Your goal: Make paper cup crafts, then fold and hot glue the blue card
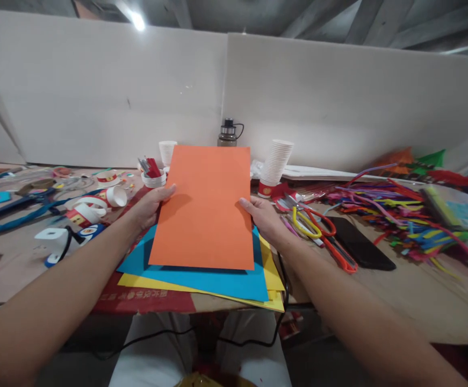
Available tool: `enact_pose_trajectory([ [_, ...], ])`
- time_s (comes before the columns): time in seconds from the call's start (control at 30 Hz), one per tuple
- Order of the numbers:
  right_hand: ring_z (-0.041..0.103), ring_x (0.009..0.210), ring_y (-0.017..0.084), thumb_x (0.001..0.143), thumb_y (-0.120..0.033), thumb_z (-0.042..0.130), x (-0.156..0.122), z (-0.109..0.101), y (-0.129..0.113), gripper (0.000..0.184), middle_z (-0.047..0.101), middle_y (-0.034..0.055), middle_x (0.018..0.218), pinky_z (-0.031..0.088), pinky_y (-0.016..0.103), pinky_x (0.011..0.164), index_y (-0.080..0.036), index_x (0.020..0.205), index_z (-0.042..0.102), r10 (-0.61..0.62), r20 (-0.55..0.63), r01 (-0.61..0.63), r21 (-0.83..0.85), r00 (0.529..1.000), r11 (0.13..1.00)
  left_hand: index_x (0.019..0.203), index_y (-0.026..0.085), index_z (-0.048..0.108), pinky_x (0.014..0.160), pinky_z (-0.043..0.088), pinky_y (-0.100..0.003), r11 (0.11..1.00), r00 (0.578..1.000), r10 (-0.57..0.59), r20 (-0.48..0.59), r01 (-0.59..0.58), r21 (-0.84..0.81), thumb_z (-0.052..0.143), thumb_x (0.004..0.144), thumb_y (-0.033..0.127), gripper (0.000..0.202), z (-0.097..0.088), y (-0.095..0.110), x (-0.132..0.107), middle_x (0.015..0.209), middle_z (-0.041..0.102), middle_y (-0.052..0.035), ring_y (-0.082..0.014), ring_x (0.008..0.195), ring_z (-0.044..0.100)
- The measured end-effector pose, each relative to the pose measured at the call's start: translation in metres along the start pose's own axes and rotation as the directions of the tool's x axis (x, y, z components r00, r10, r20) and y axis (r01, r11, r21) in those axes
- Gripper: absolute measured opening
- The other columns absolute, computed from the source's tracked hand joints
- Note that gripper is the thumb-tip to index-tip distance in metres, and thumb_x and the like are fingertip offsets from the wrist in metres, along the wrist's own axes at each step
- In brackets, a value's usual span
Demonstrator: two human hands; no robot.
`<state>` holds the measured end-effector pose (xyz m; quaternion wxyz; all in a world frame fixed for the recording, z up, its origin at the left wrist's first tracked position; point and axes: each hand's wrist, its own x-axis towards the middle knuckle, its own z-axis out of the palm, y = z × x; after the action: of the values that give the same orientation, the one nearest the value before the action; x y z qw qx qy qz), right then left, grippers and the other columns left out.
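Observation:
An orange sheet of paper (207, 209) is held up by its two long sides, tilted above the table. My left hand (153, 205) grips its left edge, thumb on the front face and the other fingers mostly hidden. On the right edge, my right hand (265, 216) pinches the sheet the same way. Beneath it lies a blue sheet (201, 284), askew on several yellow sheets (274, 299). The orange sheet covers most of this pile and casts a shadow on the blue.
Right of the pile lie scissors (307, 223), a red utility knife (340, 255), a black phone (358, 243) and many pipe cleaners (407, 215). Stacked paper cups (276, 161) and a bottle (228, 133) stand behind. Loose cups (86, 214) and a white charger (54, 242) are left. A black cable (253, 342) hangs in front.

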<state>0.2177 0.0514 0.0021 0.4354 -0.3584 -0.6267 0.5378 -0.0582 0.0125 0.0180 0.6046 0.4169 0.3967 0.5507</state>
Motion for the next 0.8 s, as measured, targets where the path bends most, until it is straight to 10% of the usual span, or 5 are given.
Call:
enact_pose_trajectory([
  [0.23,0.064,0.085,0.017,0.082,-0.061,0.046,0.000,0.004,-0.007,0.045,0.067,0.0041,0.099,0.051,0.030,0.074,-0.024,0.100,0.063,-0.088,0.042,0.087,0.024,0.995,0.996,0.101,0.015,0.063,0.079,0.055,-0.036,0.985,0.985,0.169,-0.028,-0.168,0.039,0.068,0.072,0.020,0.030,0.002,0.007,-0.003,0.098,0.071,-0.0083,-0.0252,0.090,0.067],
  [0.4,0.058,0.106,0.024,0.084,-0.064,0.034,-0.013,0.016,-0.020,0.061,0.060,0.0096,0.119,0.048,0.038,0.087,-0.021,0.122,0.053,-0.025,0.211,0.070,-0.211,0.977,0.975,0.101,0.016,0.061,0.094,0.047,-0.038,0.854,0.855,0.508,-0.105,-0.516,-0.073,0.061,0.078,0.022,0.023,-0.003,0.026,-0.001,0.112,0.067,-0.0056,-0.0258,0.112,0.056],
  [0.57,0.033,0.131,0.032,0.072,-0.068,0.053,-0.045,0.037,-0.027,0.088,0.034,0.0110,0.146,0.030,0.050,0.105,-0.026,0.144,0.025,0.114,0.473,0.267,-0.661,0.873,0.702,0.105,0.014,0.058,0.100,0.041,-0.040,0.782,0.790,0.609,-0.076,-0.613,-0.109,0.055,0.084,0.024,0.023,-0.006,0.038,-0.004,0.121,0.062,-0.0066,-0.0257,0.119,0.050],
  [0.8,0.007,0.137,0.044,0.069,-0.068,0.055,-0.068,0.053,-0.020,0.091,0.016,0.0117,0.152,0.017,0.062,0.104,-0.028,0.145,0.024,0.223,0.633,0.516,-0.751,0.742,0.412,0.113,0.013,0.052,0.096,0.042,-0.036,0.781,0.780,0.617,-0.101,-0.623,-0.037,0.049,0.087,0.021,0.027,-0.011,0.035,0.005,0.129,0.056,-0.0070,-0.0216,0.117,0.052],
])
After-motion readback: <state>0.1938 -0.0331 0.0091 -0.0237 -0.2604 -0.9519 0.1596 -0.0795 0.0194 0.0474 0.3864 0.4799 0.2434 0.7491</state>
